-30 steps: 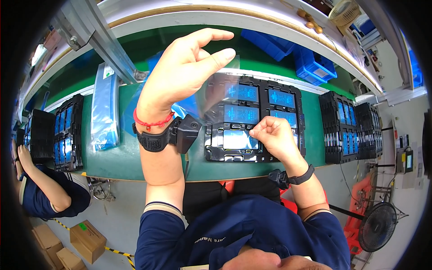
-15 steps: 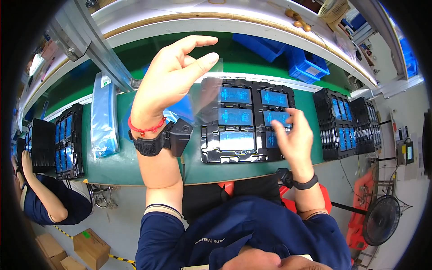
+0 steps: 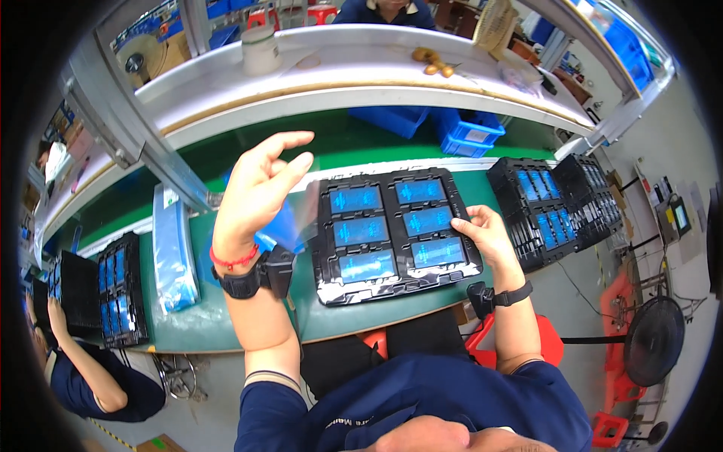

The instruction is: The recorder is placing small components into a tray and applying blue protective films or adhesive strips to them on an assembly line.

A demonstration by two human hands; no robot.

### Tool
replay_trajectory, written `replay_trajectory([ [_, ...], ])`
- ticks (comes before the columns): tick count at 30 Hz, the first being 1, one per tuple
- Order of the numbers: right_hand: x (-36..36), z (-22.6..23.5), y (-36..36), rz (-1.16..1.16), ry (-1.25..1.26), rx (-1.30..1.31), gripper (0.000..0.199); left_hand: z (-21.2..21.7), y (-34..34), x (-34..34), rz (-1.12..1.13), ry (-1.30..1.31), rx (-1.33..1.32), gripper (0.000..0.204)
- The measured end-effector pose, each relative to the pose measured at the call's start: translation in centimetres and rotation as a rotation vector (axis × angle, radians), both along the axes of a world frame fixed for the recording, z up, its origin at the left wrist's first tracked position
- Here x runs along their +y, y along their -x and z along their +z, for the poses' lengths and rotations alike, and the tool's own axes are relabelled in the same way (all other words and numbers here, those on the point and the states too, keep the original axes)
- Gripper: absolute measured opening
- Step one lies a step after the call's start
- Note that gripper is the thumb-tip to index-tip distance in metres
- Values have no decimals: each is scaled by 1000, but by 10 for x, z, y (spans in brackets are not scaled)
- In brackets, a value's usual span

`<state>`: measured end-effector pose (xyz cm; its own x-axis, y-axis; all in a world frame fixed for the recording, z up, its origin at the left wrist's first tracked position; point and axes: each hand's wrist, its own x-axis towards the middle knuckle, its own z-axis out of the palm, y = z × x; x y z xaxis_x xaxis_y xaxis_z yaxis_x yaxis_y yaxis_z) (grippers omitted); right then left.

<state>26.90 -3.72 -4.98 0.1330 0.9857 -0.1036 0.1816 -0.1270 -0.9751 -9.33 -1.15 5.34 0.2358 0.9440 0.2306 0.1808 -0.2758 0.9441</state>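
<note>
A black plastic tray (image 3: 382, 265) lies flat on the green table, with several flat blue battery-like packs (image 3: 356, 231) in its compartments. My right hand (image 3: 491, 233) holds the tray's right edge, thumb over the rim by a middle pack and fingers at the outer side. Left of the tray, my left hand (image 3: 260, 188) is raised, thumb and index finger curved and apart. A clear film (image 3: 306, 211) shows beside that thumb and over the table; whether other fingers touch it I cannot tell. Blue sheet material (image 3: 285, 226) lies partly hidden behind my left wrist.
Stacked black trays (image 3: 531, 215) stand at the right; more black trays (image 3: 120, 290) stand at the left beside a co-worker's arm (image 3: 86, 358). Clear plastic bags (image 3: 173, 260) lie left of my hand. Blue bins (image 3: 467, 132) sit below the white shelf (image 3: 354, 71).
My right hand has come down from above the tray onto its right edge. My left hand keeps its curved shape near the clear film. The view has tilted up and turned.
</note>
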Motion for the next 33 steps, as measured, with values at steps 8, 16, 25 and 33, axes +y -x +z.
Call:
replay_trajectory([
  [8, -19, 16, 17, 215, -158, 458, 32, -7, 2, 3, 40, -61, -22, 31],
  [16, -62, 44, -31, 17, -225, 550, 37, -13, 7, 6, 33, -92, -89, 30],
  [25, -98, 8, -173, -643, -556, 539, 22, -3, -1, 2, 59, -119, -51, 27],
  [33, -74, -48, -220, -1034, -218, -72, 25, -9, -1, 6, 50, -139, 13, 25],
])
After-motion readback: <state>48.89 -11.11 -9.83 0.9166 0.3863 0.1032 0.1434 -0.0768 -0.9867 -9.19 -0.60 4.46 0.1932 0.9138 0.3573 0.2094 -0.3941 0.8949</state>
